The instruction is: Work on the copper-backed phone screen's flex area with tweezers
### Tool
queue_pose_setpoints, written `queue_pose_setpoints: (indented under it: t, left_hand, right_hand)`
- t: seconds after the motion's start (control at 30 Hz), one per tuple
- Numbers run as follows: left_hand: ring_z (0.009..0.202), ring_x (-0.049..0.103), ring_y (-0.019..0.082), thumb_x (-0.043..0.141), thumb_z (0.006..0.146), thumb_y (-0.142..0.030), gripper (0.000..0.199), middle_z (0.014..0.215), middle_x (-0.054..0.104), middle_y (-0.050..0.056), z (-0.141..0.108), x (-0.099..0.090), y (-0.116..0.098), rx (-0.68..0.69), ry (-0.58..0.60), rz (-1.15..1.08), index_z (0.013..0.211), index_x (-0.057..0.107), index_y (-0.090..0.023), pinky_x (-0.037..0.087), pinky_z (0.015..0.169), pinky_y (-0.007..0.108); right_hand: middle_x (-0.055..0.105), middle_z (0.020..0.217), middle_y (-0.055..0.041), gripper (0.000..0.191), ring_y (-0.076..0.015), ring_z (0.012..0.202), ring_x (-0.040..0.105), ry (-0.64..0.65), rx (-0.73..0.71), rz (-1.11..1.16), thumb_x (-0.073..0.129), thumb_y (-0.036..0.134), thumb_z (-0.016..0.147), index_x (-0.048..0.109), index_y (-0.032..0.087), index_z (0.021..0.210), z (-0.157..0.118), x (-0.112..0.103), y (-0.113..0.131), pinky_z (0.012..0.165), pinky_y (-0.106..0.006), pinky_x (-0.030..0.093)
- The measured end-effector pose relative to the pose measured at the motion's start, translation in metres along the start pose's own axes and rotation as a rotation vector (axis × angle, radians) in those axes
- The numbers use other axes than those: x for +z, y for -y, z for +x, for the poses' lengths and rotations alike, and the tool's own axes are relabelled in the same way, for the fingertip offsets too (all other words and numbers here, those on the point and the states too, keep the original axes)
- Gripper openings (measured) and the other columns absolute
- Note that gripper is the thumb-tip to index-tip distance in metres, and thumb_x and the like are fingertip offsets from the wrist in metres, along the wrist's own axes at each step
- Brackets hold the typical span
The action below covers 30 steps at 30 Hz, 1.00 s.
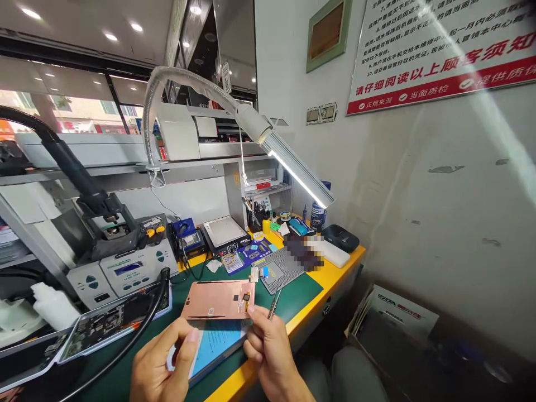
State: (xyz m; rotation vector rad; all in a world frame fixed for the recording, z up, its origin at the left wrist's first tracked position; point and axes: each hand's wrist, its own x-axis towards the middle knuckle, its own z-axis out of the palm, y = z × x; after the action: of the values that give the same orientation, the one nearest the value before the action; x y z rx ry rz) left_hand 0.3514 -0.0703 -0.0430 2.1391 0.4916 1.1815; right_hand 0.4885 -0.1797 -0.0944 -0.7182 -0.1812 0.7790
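A flat copper-coloured panel (218, 298) with a small chip and flex parts at its right end is held up above the bench. My left hand (165, 357) has thumb and fingers closed at its lower left corner. At the panel's lower right corner, my right hand (268, 343) pinches the edge, and metal tweezers (274, 304) stick up from between its fingers. Beneath the panel lies a device with a blue film (215, 343) on the green mat (304, 290). Whatever else my left fingers hold is hidden.
An opened tablet (115, 318) with a black cable across it lies left, beside a grey rework station (125, 273). A lit lamp (297, 167) hangs overhead. A perforated metal plate (280, 271), a white-topped device (224, 231) and a white case (330, 251) stand behind.
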Motion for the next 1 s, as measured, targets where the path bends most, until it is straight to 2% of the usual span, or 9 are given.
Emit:
queue_pose_setpoints:
  t: [0.27,0.4,0.53,0.7,0.87,1.0]
  left_hand:
    - [0.059,0.043,0.015,0.052,0.101,-0.058,0.05,0.064,0.048,-0.001,0.012,-0.006,0.018,-0.115,0.24,-0.139,0.069,0.059,-0.021,0.036,0.059,0.027]
    - [0.061,0.047,0.016,0.052,0.096,-0.073,0.058,0.069,0.052,0.0,0.02,-0.003,0.015,-0.268,0.317,-0.238,0.078,0.066,-0.019,0.04,0.057,0.027]
    - [0.063,0.056,0.017,0.061,0.083,-0.082,0.066,0.076,0.062,0.005,0.029,-0.005,0.009,-0.429,0.409,-0.335,0.081,0.071,-0.016,0.046,0.055,0.027]
    - [0.059,0.064,0.02,0.076,0.076,-0.076,0.067,0.081,0.07,0.011,0.038,-0.011,0.011,-0.604,0.478,-0.445,0.09,0.074,-0.011,0.053,0.056,0.031]
    - [0.073,0.073,0.024,0.08,0.082,-0.065,0.061,0.108,0.074,0.021,0.04,-0.013,0.014,-0.789,0.462,-0.655,0.104,0.069,-0.009,0.064,0.066,0.038]
    - [0.077,0.075,0.027,0.075,0.092,-0.058,0.053,0.102,0.074,0.019,0.039,-0.011,0.008,-0.849,0.453,-0.884,0.104,0.07,-0.007,0.065,0.072,0.039]
  right_hand:
    - [0.062,0.074,0.0076,0.019,-0.0042,0.046,0.049,-0.023,0.024,-0.007,0.07,0.032,0.105,0.067,0.015,0.098,0.007,-0.011,-0.006,0.04,-0.016,0.04]
    - [0.071,0.093,0.0007,0.019,-0.0099,0.064,0.065,-0.067,0.04,-0.03,0.07,0.034,0.105,0.069,0.016,0.111,0.011,-0.014,-0.007,0.054,-0.022,0.056]
    - [0.074,0.107,-0.0036,0.024,-0.0151,0.079,0.072,-0.114,0.057,-0.05,0.07,0.035,0.104,0.069,0.017,0.12,0.012,-0.01,-0.005,0.066,-0.03,0.063]
    - [0.074,0.115,-0.0057,0.027,-0.0181,0.088,0.074,-0.168,0.074,-0.052,0.07,0.035,0.104,0.069,0.017,0.124,0.008,0.0,0.001,0.073,-0.034,0.065]
    - [0.072,0.125,-0.008,0.032,-0.0219,0.099,0.074,-0.234,0.117,-0.029,0.07,0.037,0.104,0.067,0.018,0.13,0.004,0.019,0.01,0.082,-0.04,0.065]
    - [0.073,0.123,-0.0077,0.032,-0.0212,0.097,0.074,-0.262,0.188,-0.023,0.07,0.036,0.104,0.067,0.018,0.13,-0.004,0.042,0.008,0.08,-0.039,0.065]
